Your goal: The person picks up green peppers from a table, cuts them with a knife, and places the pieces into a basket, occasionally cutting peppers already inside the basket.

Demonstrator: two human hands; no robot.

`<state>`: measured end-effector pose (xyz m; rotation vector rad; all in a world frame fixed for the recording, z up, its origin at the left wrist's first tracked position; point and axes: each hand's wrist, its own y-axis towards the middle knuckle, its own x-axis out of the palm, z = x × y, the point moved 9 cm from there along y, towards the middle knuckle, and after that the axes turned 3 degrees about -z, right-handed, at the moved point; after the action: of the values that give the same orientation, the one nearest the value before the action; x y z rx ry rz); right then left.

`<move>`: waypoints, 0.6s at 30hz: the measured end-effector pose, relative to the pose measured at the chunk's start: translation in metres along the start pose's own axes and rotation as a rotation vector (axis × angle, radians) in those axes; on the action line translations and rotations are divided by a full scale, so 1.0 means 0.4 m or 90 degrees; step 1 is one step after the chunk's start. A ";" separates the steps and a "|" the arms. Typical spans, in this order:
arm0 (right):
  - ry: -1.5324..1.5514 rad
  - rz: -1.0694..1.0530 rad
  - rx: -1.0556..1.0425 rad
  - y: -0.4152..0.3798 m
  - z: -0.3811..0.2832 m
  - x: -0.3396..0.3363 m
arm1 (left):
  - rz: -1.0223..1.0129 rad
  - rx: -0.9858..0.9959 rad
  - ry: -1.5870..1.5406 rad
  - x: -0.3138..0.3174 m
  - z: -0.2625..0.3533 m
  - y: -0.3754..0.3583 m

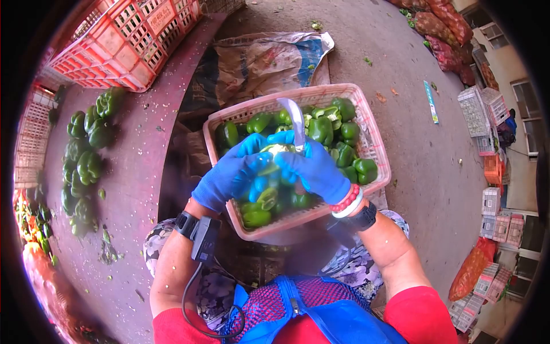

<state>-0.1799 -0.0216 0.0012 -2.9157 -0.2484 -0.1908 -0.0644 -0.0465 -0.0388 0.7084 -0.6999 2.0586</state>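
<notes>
Both hands wear blue gloves and meet over a pink plastic crate (pixel 384 157) of green bell peppers (pixel 321 131). My left hand (pixel 229 172) is closed around a green bell pepper (pixel 267 167), whose pale inside shows between the hands. My right hand (pixel 321 172) grips a knife with a curved blade (pixel 297 120), its tip pointing up and away from me. The right fingers press close against the pepper, and the knife's handle is hidden in the glove. A blurred patch covers the area under the hands.
On the floor to the left lies a row of green peppers (pixel 87 166). A large red crate (pixel 123 43) stands beyond them. A flattened sack (pixel 258 69) lies behind the pepper crate. Far right are stacked crates (pixel 475 112) and filled net sacks (pixel 441 26).
</notes>
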 end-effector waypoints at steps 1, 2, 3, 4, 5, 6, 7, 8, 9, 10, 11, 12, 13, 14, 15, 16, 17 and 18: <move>0.033 0.004 0.018 0.001 0.014 -0.001 | 0.014 0.010 -0.005 0.002 0.004 0.002; 0.066 0.007 0.036 0.000 0.029 -0.001 | 0.029 0.021 -0.012 0.001 0.005 0.002; 0.141 0.002 0.059 -0.001 0.044 0.000 | 0.000 0.038 0.002 0.006 0.008 0.000; 0.217 -0.003 0.082 0.002 0.056 0.001 | -0.028 0.054 0.016 0.007 0.016 -0.002; 0.292 -0.007 0.105 0.002 0.066 0.004 | -0.028 0.056 0.029 0.008 0.015 -0.002; 0.290 0.009 0.110 0.000 0.070 0.004 | -0.027 0.059 0.042 0.012 0.016 -0.001; 0.339 0.008 0.128 -0.005 0.082 0.002 | -0.026 0.062 0.055 0.016 0.018 0.000; 0.389 0.008 0.145 -0.008 0.099 -0.005 | -0.019 0.054 0.080 0.015 0.017 0.004; 0.438 0.005 0.160 -0.004 0.108 -0.011 | 0.013 0.076 0.217 0.000 0.029 0.009; 0.595 -0.179 0.151 0.003 0.070 0.024 | 0.051 0.092 0.355 -0.015 0.040 0.012; 0.642 -0.152 0.123 -0.011 0.063 0.006 | 0.119 0.134 0.601 -0.046 0.049 0.011; 0.584 -0.136 0.123 -0.012 0.053 -0.006 | 0.191 0.175 0.847 -0.069 0.055 0.006; 0.526 -0.121 0.122 -0.010 0.048 -0.018 | 0.266 0.213 1.094 -0.065 0.067 0.000; 0.477 -0.069 0.167 -0.006 0.070 -0.027 | 0.217 0.294 1.060 -0.043 0.058 -0.001; 0.429 -0.013 0.207 -0.007 0.093 -0.033 | 0.177 0.310 0.919 -0.030 0.064 0.008; 0.384 0.045 0.247 -0.013 0.119 -0.040 | 0.134 0.320 0.777 0.001 0.081 0.016; 0.312 0.034 0.221 -0.007 0.130 -0.041 | 0.069 0.237 0.588 0.020 0.077 0.023; 0.237 0.023 0.195 0.002 0.128 -0.031 | 0.036 0.154 0.399 0.048 0.077 0.025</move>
<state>-0.1864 -0.0132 -0.0504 -2.5187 -0.1481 -0.6215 -0.0751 -0.0627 -0.0066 0.1393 -0.1164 2.2661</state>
